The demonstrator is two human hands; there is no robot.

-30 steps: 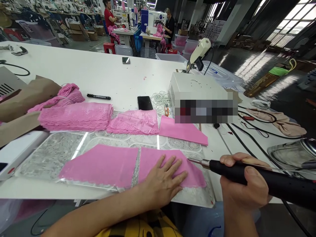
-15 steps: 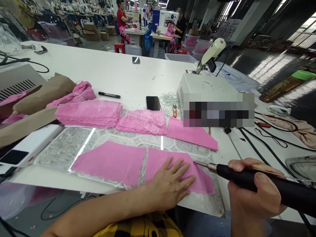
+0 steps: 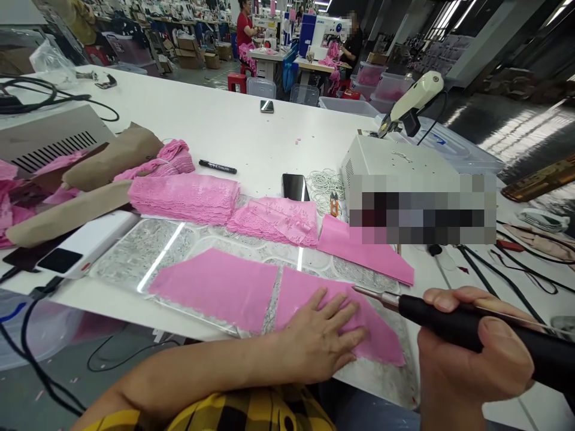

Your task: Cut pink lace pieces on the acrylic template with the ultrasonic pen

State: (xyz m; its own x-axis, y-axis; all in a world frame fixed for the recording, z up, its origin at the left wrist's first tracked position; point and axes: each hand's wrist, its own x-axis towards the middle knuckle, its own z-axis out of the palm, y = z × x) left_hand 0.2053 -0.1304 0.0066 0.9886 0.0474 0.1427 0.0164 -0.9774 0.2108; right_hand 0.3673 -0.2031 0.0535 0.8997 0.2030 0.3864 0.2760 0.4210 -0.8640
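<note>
My left hand (image 3: 321, 338) lies flat with spread fingers on the right pink fabric piece (image 3: 299, 293), close to its upper edge. In my right hand (image 3: 476, 353) is a black-handled soldering-iron-like tool (image 3: 431, 314) with a thin metal tip. That tip points left and meets the upper edge of the fabric, just beyond my left fingertips. A second pink fabric piece (image 3: 215, 287) lies flat to the left, with a narrow gap between the two. Under both is a clear-covered, grey-patterned mat (image 3: 121, 257).
Behind the mat sit stacks of pink lace (image 3: 184, 200) and folded pink fabric (image 3: 363, 251). A phone (image 3: 294, 187), orange snips (image 3: 333, 204), a marker (image 3: 218, 166) and a grey machine box (image 3: 404, 158) stand further back. Cables (image 3: 480, 275) run along the right. Co-workers sit at distant sewing machines.
My view has turned slightly left, so things appear further right. Relative to the fabric, the tool's tip has shifted left along the upper edge. My left hand stays on the same piece.
</note>
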